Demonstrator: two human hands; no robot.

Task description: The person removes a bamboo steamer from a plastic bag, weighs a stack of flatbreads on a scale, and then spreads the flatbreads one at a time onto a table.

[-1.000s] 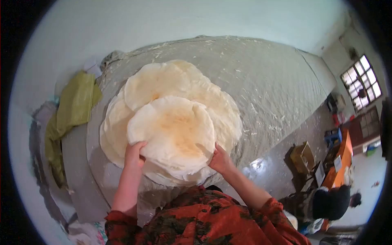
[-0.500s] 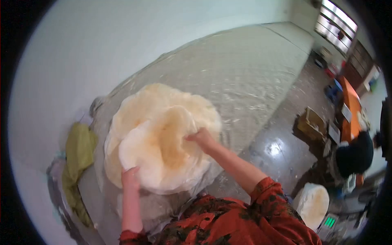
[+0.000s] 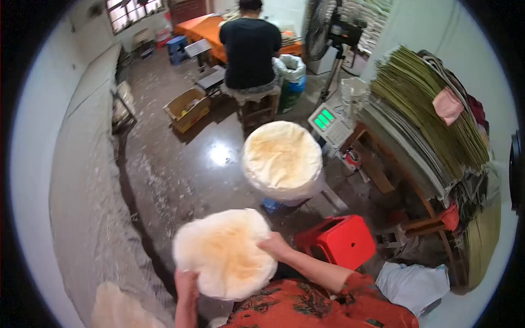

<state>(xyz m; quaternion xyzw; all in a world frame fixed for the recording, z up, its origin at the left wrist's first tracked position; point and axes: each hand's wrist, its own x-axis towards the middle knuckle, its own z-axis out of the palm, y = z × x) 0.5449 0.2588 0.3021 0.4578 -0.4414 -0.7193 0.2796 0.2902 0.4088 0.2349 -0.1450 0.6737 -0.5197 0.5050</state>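
Between my two hands, in the head view, is a round, floppy white sheet (image 3: 224, 254) with a tan, uneven middle; its material I cannot make out. My left hand (image 3: 187, 283) grips its lower left edge, and my right hand (image 3: 275, 246) pinches its right edge. Ahead of it, a stack of similar round sheets (image 3: 281, 156) sits beside a scale (image 3: 331, 124) with a lit green display. More pale sheet (image 3: 123, 309) lies at the bottom left on a long plastic-covered surface (image 3: 87, 218).
A red stool (image 3: 344, 243) stands right of my right arm, near a white bag (image 3: 413, 285). Folded green sacks (image 3: 421, 104) are piled at the right. Further off are a cardboard box (image 3: 187, 109), a standing fan (image 3: 322, 30) and a seated person in black (image 3: 250, 52).
My view has turned right, from the plastic-covered surface toward the scale. The white sheet has been lifted off the pile there and is now held over the floor side.
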